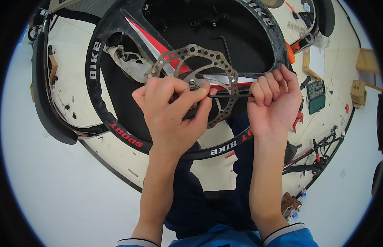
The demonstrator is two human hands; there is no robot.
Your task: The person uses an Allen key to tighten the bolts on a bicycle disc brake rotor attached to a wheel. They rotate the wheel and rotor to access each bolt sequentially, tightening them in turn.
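A black spoked bicycle wheel (101, 96) with red and white stripes lies flat on a dark seat before me. At its hub is a silver brake disc (229, 108) full of holes. My left hand (173, 105) reaches over the disc, thumb and fingers pinched at the bent end of a black hex key (236, 96) beside the hub. My right hand (276, 92) has its fingers curled around the long end of that key, over the wheel's right side. My left fingers partly hide the hub and the key's tip.
Another hex key (223, 41) and small bolts (214, 24) rest on the dark seat inside the rim. A crumpled whitish cloth or bag (129, 64) lies at left. Chair armrests (45, 90) flank the wheel. A bicycle frame (311, 164), a green case (317, 103) and cardboard boxes (358, 92) stand at right.
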